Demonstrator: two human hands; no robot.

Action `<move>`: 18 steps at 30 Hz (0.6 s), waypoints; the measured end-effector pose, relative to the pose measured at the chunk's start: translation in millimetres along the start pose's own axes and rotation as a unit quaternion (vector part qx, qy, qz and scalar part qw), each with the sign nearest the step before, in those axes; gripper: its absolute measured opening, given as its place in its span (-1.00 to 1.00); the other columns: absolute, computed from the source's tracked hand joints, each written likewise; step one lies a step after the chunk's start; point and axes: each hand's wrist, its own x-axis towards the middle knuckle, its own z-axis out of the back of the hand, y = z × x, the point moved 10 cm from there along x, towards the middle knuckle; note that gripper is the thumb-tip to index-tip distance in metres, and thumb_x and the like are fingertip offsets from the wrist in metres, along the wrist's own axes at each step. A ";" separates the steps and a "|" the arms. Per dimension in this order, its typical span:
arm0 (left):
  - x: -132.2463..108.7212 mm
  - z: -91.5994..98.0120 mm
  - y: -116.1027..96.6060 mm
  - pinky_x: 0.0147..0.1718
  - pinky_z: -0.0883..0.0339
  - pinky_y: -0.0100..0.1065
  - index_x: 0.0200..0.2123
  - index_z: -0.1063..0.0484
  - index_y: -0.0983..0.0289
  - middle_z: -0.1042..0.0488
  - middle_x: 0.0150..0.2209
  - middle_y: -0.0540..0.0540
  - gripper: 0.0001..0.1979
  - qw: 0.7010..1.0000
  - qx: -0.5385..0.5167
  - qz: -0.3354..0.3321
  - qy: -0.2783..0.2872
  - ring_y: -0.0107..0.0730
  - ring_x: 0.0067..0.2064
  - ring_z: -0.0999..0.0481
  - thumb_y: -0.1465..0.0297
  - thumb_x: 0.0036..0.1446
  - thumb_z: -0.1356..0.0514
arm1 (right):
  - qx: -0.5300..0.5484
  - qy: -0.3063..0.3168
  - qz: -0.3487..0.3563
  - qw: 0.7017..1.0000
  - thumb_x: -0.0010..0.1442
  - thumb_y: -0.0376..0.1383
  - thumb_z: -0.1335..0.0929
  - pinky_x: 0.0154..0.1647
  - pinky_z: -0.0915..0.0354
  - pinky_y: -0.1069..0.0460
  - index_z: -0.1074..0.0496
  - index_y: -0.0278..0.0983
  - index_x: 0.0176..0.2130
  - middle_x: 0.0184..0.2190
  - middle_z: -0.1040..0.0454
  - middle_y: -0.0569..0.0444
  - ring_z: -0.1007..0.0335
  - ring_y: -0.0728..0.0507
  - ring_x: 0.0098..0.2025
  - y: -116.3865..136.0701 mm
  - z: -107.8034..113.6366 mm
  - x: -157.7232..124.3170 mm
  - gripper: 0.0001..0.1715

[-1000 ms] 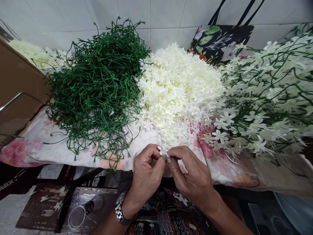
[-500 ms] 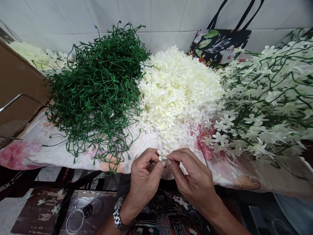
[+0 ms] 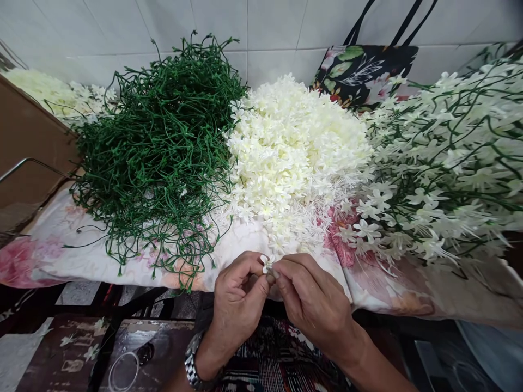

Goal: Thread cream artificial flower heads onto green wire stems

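My left hand (image 3: 237,302) and my right hand (image 3: 312,299) meet at the near edge of the floral cloth (image 3: 81,256). Both pinch one small white artificial flower (image 3: 266,263) between thumb and fingertips. A steel watch (image 3: 192,362) sits on my left wrist. Just beyond the hands lies a big heap of loose white flowers (image 3: 294,152). Left of it is a tangled pile of bare green stems (image 3: 159,147). At the right lie finished green sprays with white flowers (image 3: 445,163).
A black floral bag (image 3: 363,71) leans on the tiled wall behind the heaps. A brown cardboard box (image 3: 24,141) holding more white flowers stands at the far left. Below the table edge there is a dark board with a clear ring (image 3: 122,367).
Both hands have sunk slightly toward me, still pinching the small flower together. The fingers have closed in a little tighter around it.
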 end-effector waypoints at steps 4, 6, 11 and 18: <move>-3.0 -0.1 -4.9 -0.47 -0.25 -0.44 -0.52 -0.36 0.28 -0.38 -0.48 0.04 -0.86 0.999 0.001 -0.027 0.025 -0.43 -0.45 -0.37 0.48 0.08 -0.12 | 0.017 0.000 0.001 1.000 0.18 -0.53 -0.23 -0.38 -0.34 0.08 -0.30 -0.32 -0.25 -0.43 -0.40 0.01 -0.34 -0.04 -0.36 -0.9 1.0 -1.1 -0.83; -5.2 -1.4 -4.4 -0.47 -0.27 -0.47 -0.47 -0.38 0.27 -0.40 -0.48 0.02 -0.88 0.999 -0.018 -0.029 0.037 -0.45 -0.45 -0.39 0.49 0.10 -0.10 | 0.036 -0.002 -0.007 0.999 0.17 -0.53 -0.24 -0.39 -0.34 0.08 -0.30 -0.32 -0.25 -0.44 -0.39 0.03 -0.33 -0.04 -0.37 -3.5 2.1 -1.9 -0.83; -7.1 9.6 9.8 -0.55 -0.31 -0.57 -0.34 -0.39 0.24 -0.45 -0.49 -0.04 -0.90 0.998 -0.038 0.027 -0.048 -0.54 -0.52 -0.42 0.53 0.04 -0.15 | 0.069 0.000 -0.019 0.997 0.16 -0.55 -0.25 -0.41 -0.31 0.09 -0.30 -0.33 -0.27 -0.45 -0.37 0.02 -0.31 -0.03 -0.39 -5.6 2.0 -4.3 -0.83; -7.3 8.5 -6.9 -0.46 -0.34 -0.63 -0.28 -0.44 0.21 -0.49 -0.46 -0.07 -0.75 0.996 0.043 -0.041 -0.059 -0.58 -0.45 -0.48 0.61 0.00 -0.12 | 0.062 0.004 -0.016 0.998 0.17 -0.55 -0.21 -0.41 -0.29 0.10 -0.30 -0.34 -0.28 -0.46 -0.34 0.02 -0.30 -0.03 -0.40 -1.7 1.0 -4.9 -0.83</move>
